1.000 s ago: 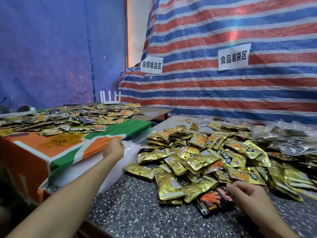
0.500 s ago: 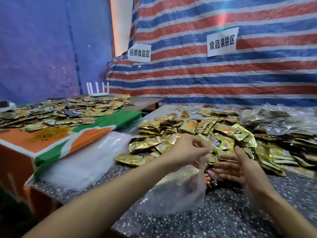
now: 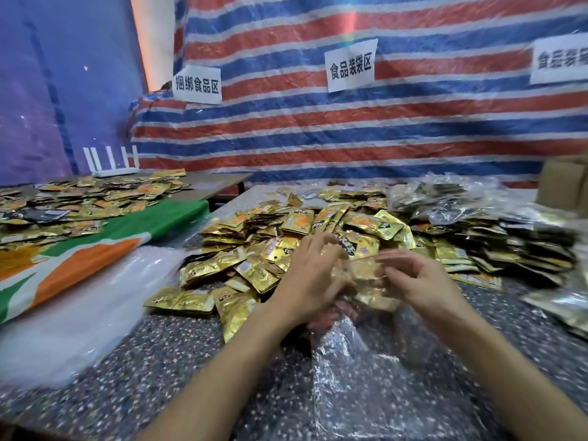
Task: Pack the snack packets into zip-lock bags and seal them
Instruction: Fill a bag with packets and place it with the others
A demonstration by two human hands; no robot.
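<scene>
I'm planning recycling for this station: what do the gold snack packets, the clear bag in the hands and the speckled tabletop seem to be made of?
Gold snack packets: likely metallised plastic foil, glossy, with sharp crinkled glints. Clear zip-lock bag: thin soft plastic film, transparent, creased; speckles show through it. Speckled grey tabletop: looks like terrazzo or stone-patterned laminate; cannot tell which.

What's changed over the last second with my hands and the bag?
The left hand brought a zip-lock bag from the left to the middle; the right hand left the packet pile and now grips the bag's mouth too. The pile stayed put.
</scene>
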